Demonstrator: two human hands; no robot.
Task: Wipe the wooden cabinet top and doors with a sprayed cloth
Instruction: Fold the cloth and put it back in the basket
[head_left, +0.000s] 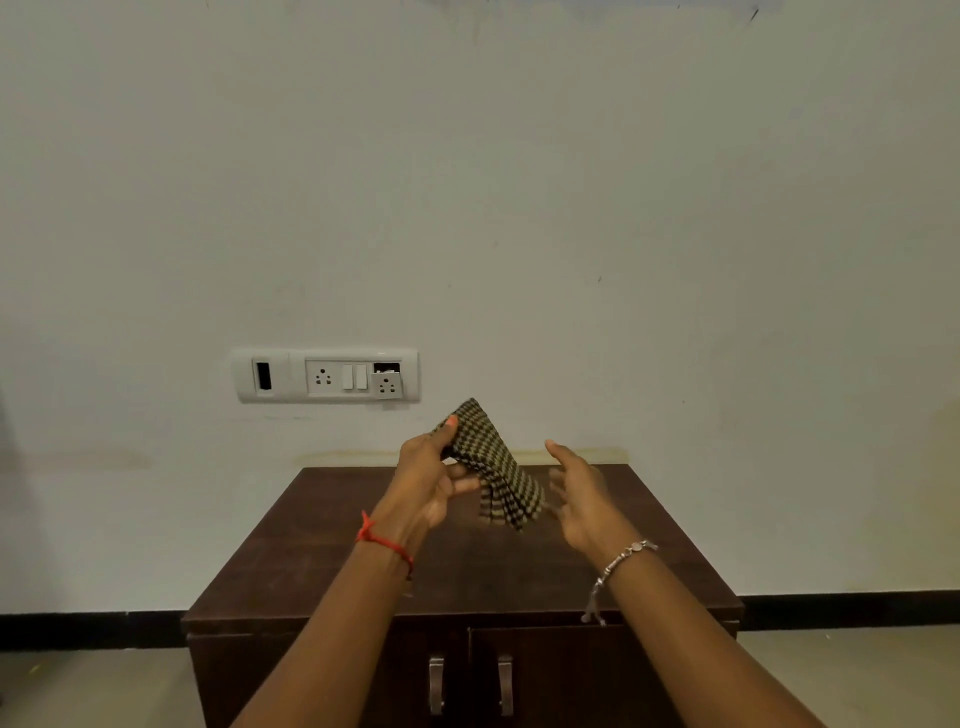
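Note:
A dark brown wooden cabinet (322, 561) stands against the wall, its top bare and its two doors (571, 675) shut, each with a metal handle. Above the top, my left hand (426, 483) pinches a folded checked cloth (493, 467), black and beige, by its upper left edge. The cloth hangs down to the right, its lower end blurred. My right hand (582, 493) is beside the cloth's lower end with fingers spread and holds nothing. No spray bottle is in view.
A white switch and socket panel (324, 375) is on the wall above and left of the cabinet, one socket hanging loose. A black skirting strip (88, 629) runs along the floor on both sides.

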